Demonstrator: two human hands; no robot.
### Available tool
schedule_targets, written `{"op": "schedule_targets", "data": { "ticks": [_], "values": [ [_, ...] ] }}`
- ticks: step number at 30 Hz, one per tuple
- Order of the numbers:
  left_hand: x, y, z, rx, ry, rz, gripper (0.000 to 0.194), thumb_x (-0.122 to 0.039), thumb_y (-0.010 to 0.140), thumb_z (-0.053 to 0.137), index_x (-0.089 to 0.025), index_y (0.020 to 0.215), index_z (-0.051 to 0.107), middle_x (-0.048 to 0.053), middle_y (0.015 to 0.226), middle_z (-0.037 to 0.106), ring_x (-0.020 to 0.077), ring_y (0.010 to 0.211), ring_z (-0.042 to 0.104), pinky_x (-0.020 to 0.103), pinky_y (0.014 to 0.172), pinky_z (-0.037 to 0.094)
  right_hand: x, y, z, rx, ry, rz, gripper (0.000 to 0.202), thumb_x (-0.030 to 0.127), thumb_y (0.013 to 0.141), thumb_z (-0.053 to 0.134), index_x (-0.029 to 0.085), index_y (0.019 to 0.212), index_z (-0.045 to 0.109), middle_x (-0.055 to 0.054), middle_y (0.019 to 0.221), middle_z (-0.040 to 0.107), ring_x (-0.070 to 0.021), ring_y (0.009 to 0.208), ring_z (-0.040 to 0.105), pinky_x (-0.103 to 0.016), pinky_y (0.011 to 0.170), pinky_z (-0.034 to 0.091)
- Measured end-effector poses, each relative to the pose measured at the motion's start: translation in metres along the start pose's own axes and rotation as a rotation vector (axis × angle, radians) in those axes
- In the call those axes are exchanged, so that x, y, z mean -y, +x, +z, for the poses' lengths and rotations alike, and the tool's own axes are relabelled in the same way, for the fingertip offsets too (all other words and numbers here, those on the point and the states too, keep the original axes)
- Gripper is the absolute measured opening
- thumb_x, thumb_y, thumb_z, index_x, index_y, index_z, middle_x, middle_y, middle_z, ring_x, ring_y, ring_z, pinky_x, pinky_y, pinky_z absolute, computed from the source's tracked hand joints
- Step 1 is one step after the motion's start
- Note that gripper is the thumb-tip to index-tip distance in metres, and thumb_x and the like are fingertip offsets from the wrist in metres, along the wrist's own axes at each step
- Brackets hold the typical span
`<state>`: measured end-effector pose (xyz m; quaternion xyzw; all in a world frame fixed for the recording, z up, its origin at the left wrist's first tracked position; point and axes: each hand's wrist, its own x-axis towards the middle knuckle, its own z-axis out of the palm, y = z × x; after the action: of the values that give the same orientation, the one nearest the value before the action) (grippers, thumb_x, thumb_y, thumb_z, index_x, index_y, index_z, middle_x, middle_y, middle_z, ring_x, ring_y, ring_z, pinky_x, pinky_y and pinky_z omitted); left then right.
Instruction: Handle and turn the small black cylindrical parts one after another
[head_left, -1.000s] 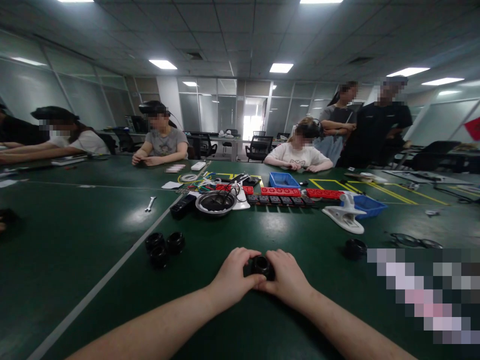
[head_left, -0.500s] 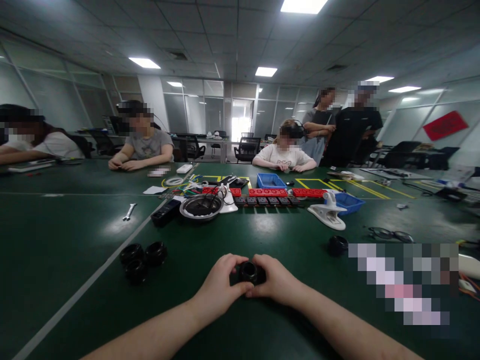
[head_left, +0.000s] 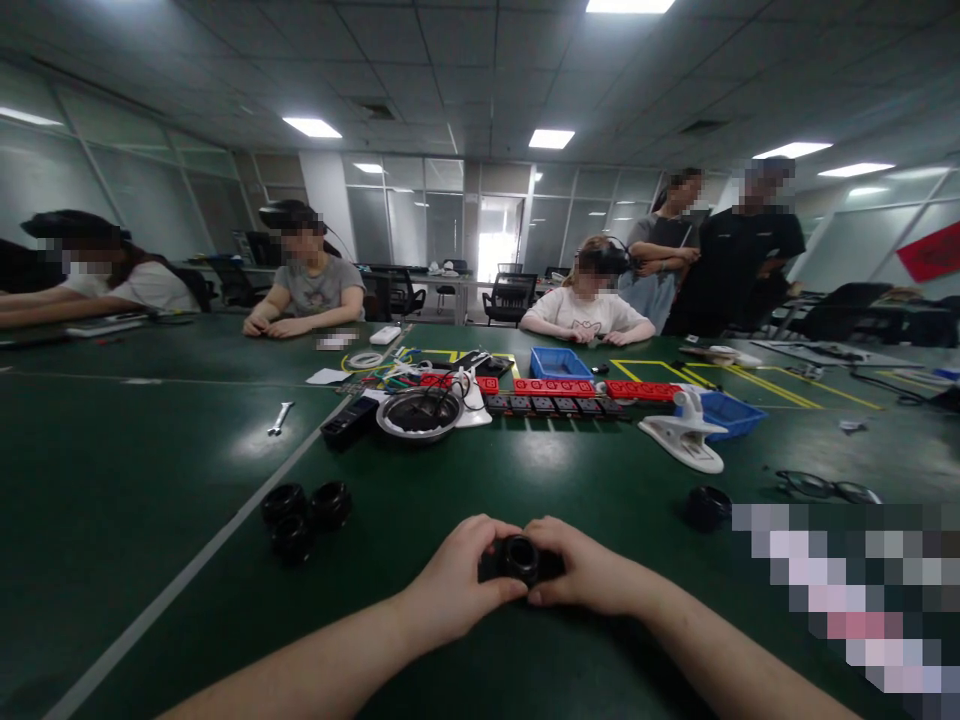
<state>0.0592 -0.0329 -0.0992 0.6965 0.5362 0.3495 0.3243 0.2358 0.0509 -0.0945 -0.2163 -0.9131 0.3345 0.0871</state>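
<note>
Between my two hands, low in the middle of the view, is a glossy black ring-shaped part (head_left: 520, 558) with a round hole facing up. My left hand (head_left: 469, 572) curls around its left side, thumb at the near edge and fingers at the far edge. From the right, my right hand (head_left: 581, 568) closes on it with thumb and fingertips; some of its fingers are hidden. Several similar black parts (head_left: 291, 538) stand grouped on the table to the left. Another black ring-shaped part (head_left: 708, 508) sits off to the right.
On the green table (head_left: 187, 600) lie a wrench (head_left: 280, 418), a metal bowl (head_left: 420, 432), red power strips (head_left: 553, 387), blue trays (head_left: 561, 363), a white clamp base (head_left: 686, 440) and glasses (head_left: 829, 488). Co-workers (head_left: 592, 300) sit across the table; two people stand behind.
The whole view has shifted, so the table and people appear farther right. Both hands stay around the black part; the right thumb looks slightly farther from the left thumb.
</note>
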Motion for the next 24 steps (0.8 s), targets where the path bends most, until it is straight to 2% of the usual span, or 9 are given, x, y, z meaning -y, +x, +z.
{"op": "schedule_targets", "data": {
  "ticks": [2, 5, 8, 11, 14, 16, 19, 21, 24],
  "values": [
    [0.000, 0.000, 0.000, 0.006, -0.005, 0.003, 0.036, -0.018, 0.065, 0.068, -0.021, 0.099, 0.057, 0.001, 0.093, 0.054, 0.0183, 0.087, 0.049, 0.026, 0.073, 0.039, -0.001, 0.001, 0.000, -0.010, 0.020, 0.023, 0.030, 0.024, 0.059, 0.075, 0.017, 0.085, 0.061, 0.001, 0.082, 0.055, -0.0171, 0.081, 0.050, -0.025, 0.072, 0.038],
    [0.001, -0.002, 0.004, -0.038, 0.001, -0.018, 0.038, -0.019, 0.063, 0.071, -0.020, 0.098, 0.057, 0.001, 0.092, 0.054, 0.0186, 0.086, 0.049, 0.027, 0.074, 0.039, 0.003, 0.002, 0.009, -0.096, -0.077, 0.139, 0.035, 0.032, 0.052, 0.078, 0.016, 0.076, 0.058, 0.001, 0.075, 0.053, -0.0165, 0.072, 0.049, -0.024, 0.061, 0.036],
    [0.003, -0.003, 0.009, -0.126, 0.043, -0.061, 0.038, -0.017, 0.061, 0.072, -0.019, 0.095, 0.056, 0.002, 0.091, 0.053, 0.0185, 0.083, 0.049, 0.028, 0.074, 0.040, 0.012, 0.003, 0.023, -0.212, -0.289, 0.234, 0.035, 0.041, 0.056, 0.073, 0.016, 0.071, 0.054, 0.000, 0.070, 0.053, -0.0166, 0.065, 0.047, -0.026, 0.057, 0.033],
    [0.004, -0.003, 0.011, -0.174, 0.078, -0.071, 0.037, -0.015, 0.060, 0.072, -0.018, 0.094, 0.056, 0.002, 0.091, 0.053, 0.0191, 0.084, 0.048, 0.029, 0.074, 0.040, 0.019, 0.003, 0.030, -0.287, -0.444, 0.242, 0.033, 0.044, 0.061, 0.067, 0.016, 0.072, 0.053, -0.002, 0.072, 0.055, -0.0197, 0.069, 0.048, -0.031, 0.065, 0.033],
    [0.004, -0.002, 0.007, -0.139, 0.055, -0.027, 0.038, -0.015, 0.061, 0.072, -0.019, 0.095, 0.056, 0.002, 0.093, 0.053, 0.0192, 0.087, 0.048, 0.028, 0.075, 0.039, 0.018, 0.000, 0.025, -0.250, -0.336, 0.152, 0.040, 0.041, 0.059, 0.070, 0.016, 0.087, 0.055, -0.005, 0.085, 0.056, -0.0224, 0.080, 0.048, -0.033, 0.071, 0.035],
    [0.003, -0.001, 0.002, -0.078, 0.036, 0.016, 0.037, -0.016, 0.062, 0.072, -0.020, 0.096, 0.057, 0.001, 0.092, 0.053, 0.0187, 0.087, 0.048, 0.027, 0.075, 0.039, 0.014, -0.002, 0.016, -0.151, -0.165, 0.077, 0.044, 0.032, 0.059, 0.072, 0.017, 0.096, 0.055, -0.004, 0.092, 0.055, -0.0215, 0.085, 0.049, -0.031, 0.074, 0.036],
    [0.002, -0.001, -0.002, -0.007, 0.020, 0.047, 0.037, -0.017, 0.064, 0.072, -0.021, 0.098, 0.057, 0.000, 0.092, 0.053, 0.0181, 0.087, 0.049, 0.027, 0.075, 0.038, 0.006, -0.002, 0.005, -0.009, 0.022, 0.046, 0.033, 0.021, 0.061, 0.072, 0.017, 0.091, 0.058, -0.001, 0.089, 0.056, -0.0188, 0.085, 0.050, -0.027, 0.074, 0.037],
    [0.001, -0.002, -0.002, -0.003, 0.017, 0.038, 0.038, -0.018, 0.063, 0.073, -0.021, 0.098, 0.058, 0.000, 0.091, 0.053, 0.0181, 0.086, 0.049, 0.026, 0.075, 0.038, 0.004, -0.001, 0.004, -0.005, 0.053, 0.093, 0.029, 0.021, 0.058, 0.074, 0.016, 0.083, 0.059, 0.000, 0.082, 0.055, -0.0175, 0.079, 0.051, -0.025, 0.068, 0.038],
    [0.000, -0.004, 0.003, -0.069, 0.030, -0.019, 0.040, -0.019, 0.060, 0.074, -0.019, 0.096, 0.057, 0.001, 0.091, 0.053, 0.0183, 0.085, 0.049, 0.027, 0.074, 0.039, 0.008, 0.003, 0.013, -0.107, -0.067, 0.215, 0.034, 0.030, 0.053, 0.077, 0.015, 0.074, 0.055, 0.001, 0.074, 0.053, -0.0167, 0.069, 0.049, -0.024, 0.058, 0.035]
  ]
}}
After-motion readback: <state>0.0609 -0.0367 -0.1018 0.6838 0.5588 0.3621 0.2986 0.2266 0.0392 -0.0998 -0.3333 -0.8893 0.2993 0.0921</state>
